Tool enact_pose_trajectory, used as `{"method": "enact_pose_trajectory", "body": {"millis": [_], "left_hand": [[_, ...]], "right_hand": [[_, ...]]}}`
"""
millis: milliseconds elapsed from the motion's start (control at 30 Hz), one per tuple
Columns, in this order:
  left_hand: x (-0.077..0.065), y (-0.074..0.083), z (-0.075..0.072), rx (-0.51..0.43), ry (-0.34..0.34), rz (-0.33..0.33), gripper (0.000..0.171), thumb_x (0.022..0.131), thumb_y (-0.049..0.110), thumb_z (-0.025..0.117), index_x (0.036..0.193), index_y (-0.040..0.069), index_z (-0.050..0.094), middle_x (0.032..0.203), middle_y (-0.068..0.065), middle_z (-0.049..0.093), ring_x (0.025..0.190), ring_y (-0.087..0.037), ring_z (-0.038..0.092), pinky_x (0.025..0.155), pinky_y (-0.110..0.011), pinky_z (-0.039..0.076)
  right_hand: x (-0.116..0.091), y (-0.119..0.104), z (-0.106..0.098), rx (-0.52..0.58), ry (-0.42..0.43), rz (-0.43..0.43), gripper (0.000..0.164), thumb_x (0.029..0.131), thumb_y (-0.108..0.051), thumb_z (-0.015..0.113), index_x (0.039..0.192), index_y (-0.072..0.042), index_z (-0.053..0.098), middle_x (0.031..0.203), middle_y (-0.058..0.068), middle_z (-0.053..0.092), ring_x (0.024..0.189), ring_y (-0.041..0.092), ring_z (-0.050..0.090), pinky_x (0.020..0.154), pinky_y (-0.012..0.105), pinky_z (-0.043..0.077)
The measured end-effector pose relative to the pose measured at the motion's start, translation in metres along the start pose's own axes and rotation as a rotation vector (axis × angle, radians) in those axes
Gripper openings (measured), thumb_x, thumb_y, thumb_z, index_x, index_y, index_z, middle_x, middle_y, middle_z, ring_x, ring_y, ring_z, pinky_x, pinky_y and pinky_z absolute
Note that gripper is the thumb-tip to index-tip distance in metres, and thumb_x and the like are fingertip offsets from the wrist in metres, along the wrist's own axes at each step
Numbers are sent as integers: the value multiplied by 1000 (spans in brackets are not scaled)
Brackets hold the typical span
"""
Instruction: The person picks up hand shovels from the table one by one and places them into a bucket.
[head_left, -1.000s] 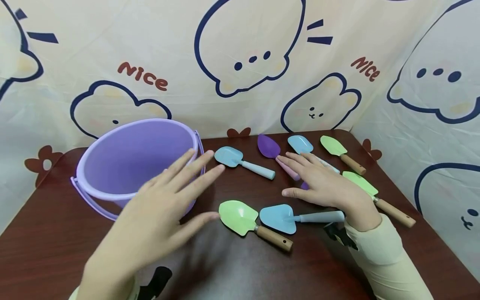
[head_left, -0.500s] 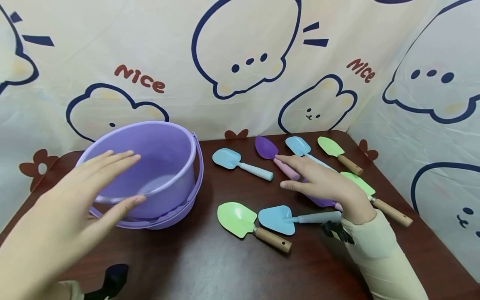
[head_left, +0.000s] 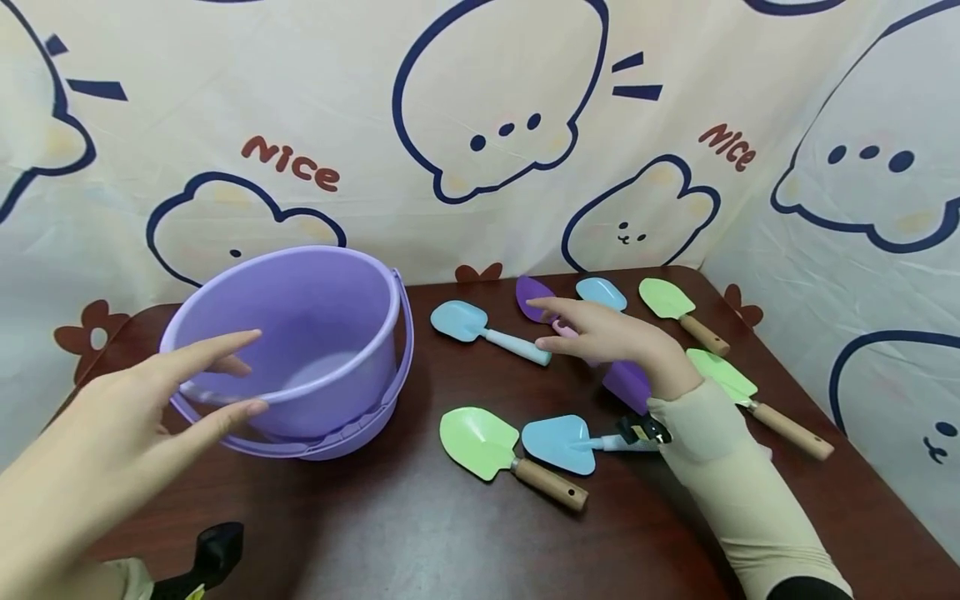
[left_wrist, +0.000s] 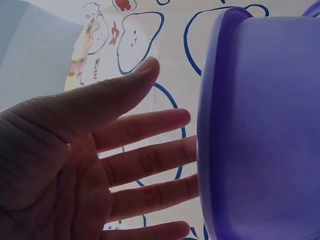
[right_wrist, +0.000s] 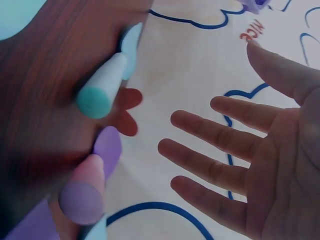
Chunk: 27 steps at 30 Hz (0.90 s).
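The right hand [head_left: 607,333] hangs spread and flat-fingered, holding nothing; the right wrist view shows its fingers [right_wrist: 210,165] straight and apart, with air between them and the shovels. Just below its fingertips lie the pink handle of the purple shovel [head_left: 534,297] and the end of the blue shovel with the pale blue handle [head_left: 487,329], whose blade points away toward the bucket side. Behind the hand, toward the wall, sit another blue shovel [head_left: 600,292] and a green shovel with a wooden handle [head_left: 678,308]. Under the wrist shows part of a second purple blade [head_left: 628,383]. Nearer the person's body lie a blue shovel [head_left: 570,442] and a green shovel [head_left: 495,446] side by side, and off to the outer side of the forearm a further green shovel [head_left: 750,396].

The left hand [head_left: 135,408] is likewise spread, gripping nothing, its palm facing the purple bucket [head_left: 300,350]. In the head view its fingertips lie across the near rim; the left wrist view shows the fingers [left_wrist: 145,165] just beside the bucket wall, and actual contact cannot be told. The bucket stands upright on the dark wooden table [head_left: 420,533], its handle folded down.
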<state>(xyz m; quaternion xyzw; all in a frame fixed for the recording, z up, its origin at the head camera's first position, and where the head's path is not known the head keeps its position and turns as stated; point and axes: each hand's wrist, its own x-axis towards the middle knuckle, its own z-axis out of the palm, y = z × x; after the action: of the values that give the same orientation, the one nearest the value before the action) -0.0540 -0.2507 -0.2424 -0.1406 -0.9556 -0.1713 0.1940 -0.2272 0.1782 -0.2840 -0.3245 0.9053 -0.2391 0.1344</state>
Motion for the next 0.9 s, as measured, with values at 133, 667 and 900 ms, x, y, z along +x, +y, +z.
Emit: {"method": "enact_pose_trajectory", "body": {"millis": [133,667,900], "left_hand": [[0,-4,1,6,-28,6,56,81,32,83,131,19,61,99,3,73,64,8,50,56,-13,36],[-1,-11,8,24,-94,27,41,80,32,83,117,28,65,88,14,71,62,8,50,57,-17,37],[0,-9,8,24,-136,-20,42,80,39,82,117,26,66,91,10,72,61,7,51,55,-23,42]], "right_hand": [[15,5,2,29,-56,29,63,99,-34,59,153,-11,35,143,19,53,130,36,52,109,54,41],[64,10,18,30,-246,231,62,101,-31,56,151,-2,35,146,21,48,133,35,48,108,49,43],[77,12,27,-28,-293,317,45,98,-32,60,131,-2,52,126,15,56,106,26,53,84,37,51]]}}
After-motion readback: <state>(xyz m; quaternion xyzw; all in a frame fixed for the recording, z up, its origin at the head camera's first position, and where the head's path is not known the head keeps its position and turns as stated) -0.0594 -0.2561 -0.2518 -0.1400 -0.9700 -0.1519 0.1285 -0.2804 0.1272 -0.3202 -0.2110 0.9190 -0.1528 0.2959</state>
